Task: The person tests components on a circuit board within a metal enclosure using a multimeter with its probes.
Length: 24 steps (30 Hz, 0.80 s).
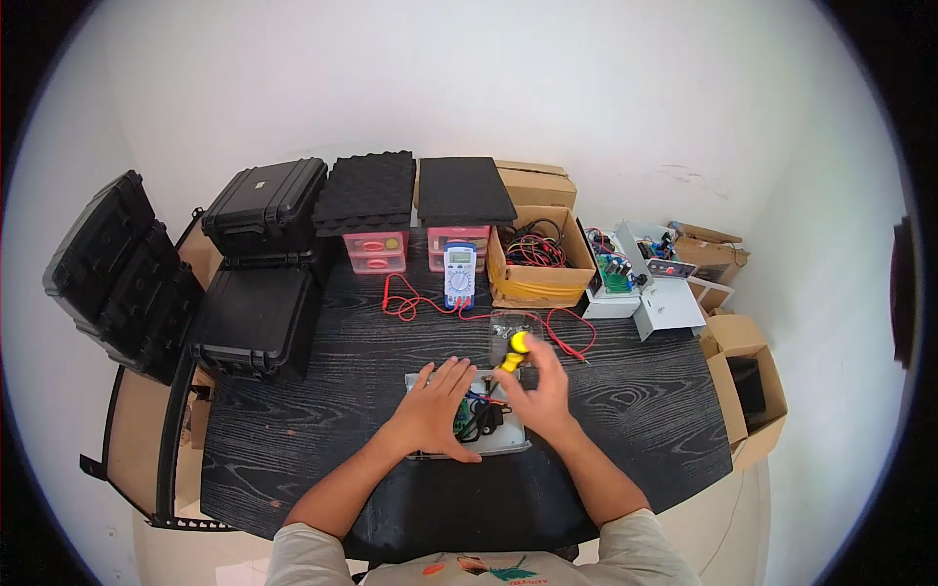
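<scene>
Nearest the body, one open metal case (514, 441) is lying on the worktop (625, 400), close to its near edge. The left hand (430, 412) is spreading flat over the case's left side, fingers opened out and gripping nothing, and is hiding part of one green circuit board (460, 420). The right hand (543, 391) is grasping one yellow-and-black screwdriver (519, 342), its shaft pointing down into the case; where the tip is ending is hard to make out among the dark cables (477, 424).

Just beyond, one clear bag (502, 324) of small parts is lying partly behind the screwdriver, its contents too small to count. Farther back, one multimeter (460, 279) is lying face up, with two red leads (403, 305) running from it, one looping to each side.

Behind it, two pink drawer units (377, 256) are standing under two lots of black foam (467, 190), which are covering their tops. To their right, one cardboard box (540, 283) is holding tangled wires (535, 250), and another carton (537, 182) is showing only partly behind it. Farther right, opened white housings (670, 311) are exposing circuitry, their overlapping parts making a count uncertain. On the left, black hard cases (256, 313) are standing stacked, partly covering one another
</scene>
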Available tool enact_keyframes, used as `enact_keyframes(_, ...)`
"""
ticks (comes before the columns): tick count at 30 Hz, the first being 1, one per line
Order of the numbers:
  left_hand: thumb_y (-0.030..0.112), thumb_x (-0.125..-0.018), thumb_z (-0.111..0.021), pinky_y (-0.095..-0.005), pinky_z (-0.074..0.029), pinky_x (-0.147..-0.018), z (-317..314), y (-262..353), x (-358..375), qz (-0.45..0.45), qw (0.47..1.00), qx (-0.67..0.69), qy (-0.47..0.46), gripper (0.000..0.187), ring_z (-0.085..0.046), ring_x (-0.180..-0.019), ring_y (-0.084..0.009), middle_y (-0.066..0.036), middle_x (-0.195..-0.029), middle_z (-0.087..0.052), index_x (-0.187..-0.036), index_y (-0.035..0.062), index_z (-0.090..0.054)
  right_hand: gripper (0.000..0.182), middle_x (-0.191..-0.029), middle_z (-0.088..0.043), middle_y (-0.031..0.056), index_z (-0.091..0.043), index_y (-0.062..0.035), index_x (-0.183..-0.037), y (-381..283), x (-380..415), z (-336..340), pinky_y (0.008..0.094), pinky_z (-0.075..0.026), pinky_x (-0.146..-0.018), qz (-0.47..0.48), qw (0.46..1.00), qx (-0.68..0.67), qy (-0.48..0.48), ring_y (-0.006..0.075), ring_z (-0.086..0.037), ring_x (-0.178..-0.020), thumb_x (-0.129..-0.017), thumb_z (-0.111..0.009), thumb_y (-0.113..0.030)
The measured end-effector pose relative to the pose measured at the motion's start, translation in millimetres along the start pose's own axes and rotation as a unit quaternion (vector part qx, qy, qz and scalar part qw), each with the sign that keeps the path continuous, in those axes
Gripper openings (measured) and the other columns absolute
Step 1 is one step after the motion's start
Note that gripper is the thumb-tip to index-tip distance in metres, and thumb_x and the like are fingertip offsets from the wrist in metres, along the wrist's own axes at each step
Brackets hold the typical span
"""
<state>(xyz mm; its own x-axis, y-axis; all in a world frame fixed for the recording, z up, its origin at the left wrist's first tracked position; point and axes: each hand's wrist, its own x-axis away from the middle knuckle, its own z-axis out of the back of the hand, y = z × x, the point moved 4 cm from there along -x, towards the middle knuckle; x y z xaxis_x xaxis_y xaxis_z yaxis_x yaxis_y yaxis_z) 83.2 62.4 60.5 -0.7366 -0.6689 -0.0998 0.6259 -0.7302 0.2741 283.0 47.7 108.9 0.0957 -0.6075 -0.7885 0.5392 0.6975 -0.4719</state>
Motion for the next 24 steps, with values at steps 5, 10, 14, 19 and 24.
enact_keyframes(5,0.087,-0.063,-0.079,-0.0582,-0.017,-0.131,-2.1,-1.4,0.1,0.0,1.0,0.003,-0.002,0.148,-0.024,-0.161,-0.0423,-0.029,-0.17,-0.031,-0.164,-0.0079,-0.028,0.078,-0.126,-0.073,0.0189,-0.034,0.0006,-0.167,29.7,-3.5,38.1,0.0341,-0.057,-0.091,-0.136,0.98,-0.09,0.114,0.0198,-0.071,-0.102,-0.098,-0.071,-0.003)
enact_keyframes(10,0.087,-0.063,-0.079,-0.0585,-0.016,-0.131,-4.7,-3.4,0.9,-0.005,1.0,0.009,0.012,0.149,-0.024,-0.161,-0.0426,-0.029,-0.17,-0.031,-0.164,-0.008,-0.027,0.054,-0.118,-0.076,0.02,-0.062,-0.0025,-0.147,73.3,16.8,69.5,0.038,-0.058,-0.091,-0.126,0.984,0.122,-0.018,0.0319,-0.075,-0.102,-0.094,-0.074,-0.006)
enact_keyframes(14,0.087,-0.063,-0.079,-0.0588,-0.016,-0.131,-3.2,-3.3,1.2,-0.005,1.0,0.006,0.013,0.148,-0.023,-0.161,-0.0432,-0.029,-0.17,-0.03,-0.164,-0.0079,-0.027,0.048,-0.121,-0.075,0.0196,-0.068,-0.0045,-0.136,97.9,59.1,80.3,0.0433,-0.059,-0.093,-0.187,0.958,0.204,-0.076,0.0376,-0.074,-0.107,-0.089,-0.075,-0.007)
enact_keyframes(19,0.086,-0.063,-0.08,-0.0588,-0.015,-0.131,-0.7,-1.1,-1.0,0.001,1.0,-0.001,-0.01,0.148,-0.023,-0.162,-0.0432,-0.029,-0.171,-0.029,-0.164,-0.0078,-0.027,0.044,-0.121,-0.076,0.0164,-0.069,-0.0053,-0.13,106.6,72.2,91.0,0.045,-0.06,-0.089,-0.232,0.932,0.263,-0.092,0.0366,-0.074,-0.106,-0.086,-0.075,-0.009)
enact_keyframes(24,0.085,-0.063,-0.081,-0.0585,-0.015,-0.131,-2.2,-2.3,0.3,-0.002,1.0,0.011,-0.003,0.15,-0.021,-0.162,-0.0434,-0.029,-0.171,-0.028,-0.165,-0.0076,-0.024,0.042,-0.117,-0.076,0.0154,-0.071,-0.0051,-0.127,113.0,73.2,87.4,0.0451,-0.057,-0.094,-0.227,0.917,0.302,-0.127,0.0361,-0.072,-0.109,-0.085,-0.076,-0.009)
